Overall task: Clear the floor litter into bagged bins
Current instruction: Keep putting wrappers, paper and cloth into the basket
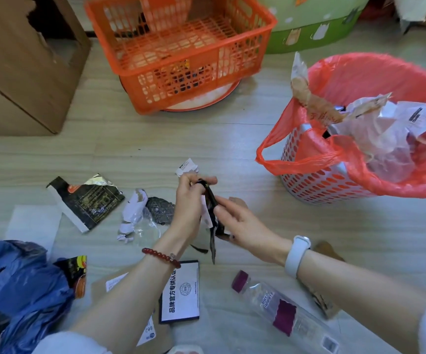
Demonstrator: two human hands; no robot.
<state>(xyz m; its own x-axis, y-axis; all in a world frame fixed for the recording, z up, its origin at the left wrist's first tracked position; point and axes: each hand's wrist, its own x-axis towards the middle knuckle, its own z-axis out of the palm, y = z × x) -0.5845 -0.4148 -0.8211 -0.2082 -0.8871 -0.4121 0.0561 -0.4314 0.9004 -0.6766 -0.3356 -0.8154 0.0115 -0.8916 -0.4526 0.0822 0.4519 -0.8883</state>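
Both hands meet over the floor, each pinching the same dark crumpled wrapper [213, 213]: the left hand [188, 203] grips its upper end with curled fingers, the right hand [240, 223] clamps its lower part between thumb and fingers. A red bead bracelet [160, 256] circles the left wrist, a white watch band [297, 255] the right.

Nearer than the hands, a clear plastic bottle [283, 310] with a purple cap lies under the right forearm, and a white printed card [181, 292] lies beside the left forearm. A blue plastic bag [15, 290] sits at the near left.

Just left of the hands lie crumpled white paper [132, 213] and a torn black foil packet [86, 200].

Beyond the right hand stands the perforated bin [316, 180], lined with a red bag [360, 80] and holding crumpled paper. Farther off sits an orange plastic basket [181, 52].
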